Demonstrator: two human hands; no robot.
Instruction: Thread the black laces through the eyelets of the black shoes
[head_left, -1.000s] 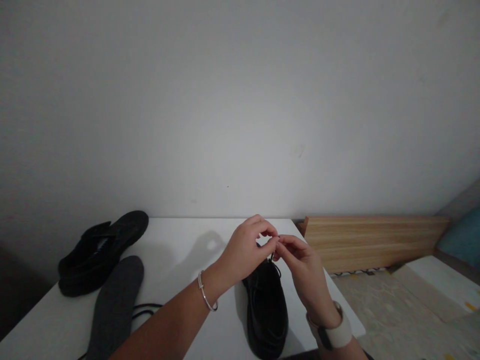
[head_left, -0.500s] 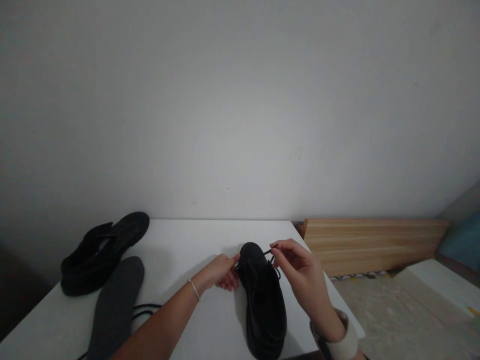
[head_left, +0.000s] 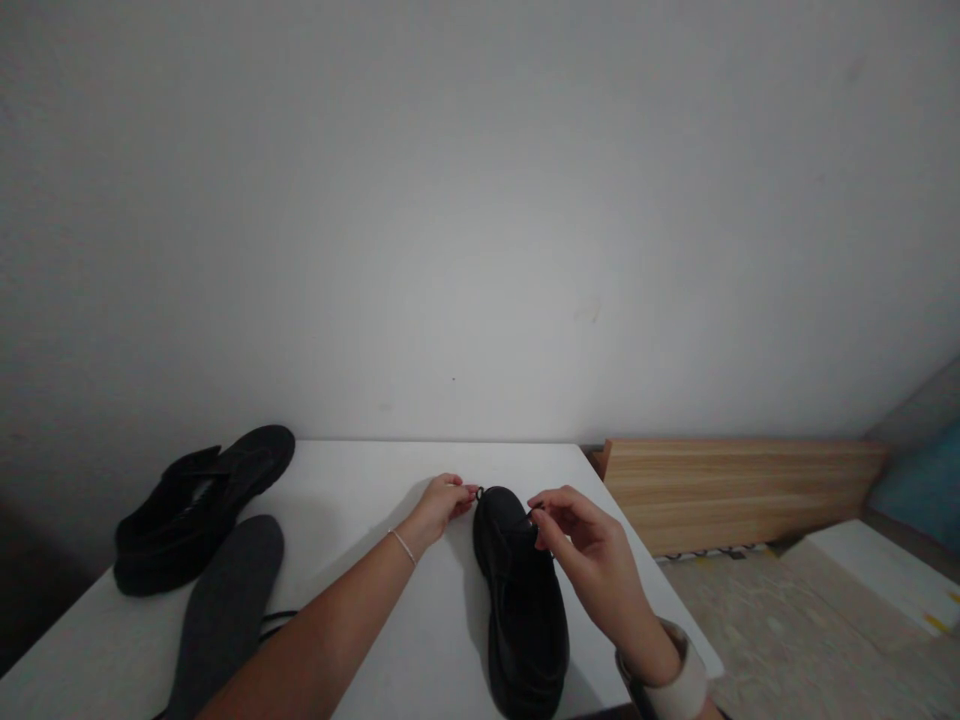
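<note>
A black shoe [head_left: 527, 610] rests on the white table, its toe pointing away from me. Just left of the toe, my left hand [head_left: 444, 505] pinches a short loop of black shoelace [head_left: 480, 493]. On the other side, my right hand [head_left: 581, 530] has thumb and forefinger closed on a dark lace end above the shoe's upper. How the lace runs between the two hands is hard to make out against the black leather.
A second black shoe [head_left: 199, 510] lies at the table's far left, with a grey insole [head_left: 231, 610] beside it. A black lace [head_left: 277, 622] shows partly behind my left forearm. The white table [head_left: 360, 470] meets the wall; a wooden board [head_left: 735, 490] stands beyond its right edge.
My left hand has moved up and away from the shoe's side and now holds a lace loop beside the toe. My right hand has come slightly lower and left with the lace.
</note>
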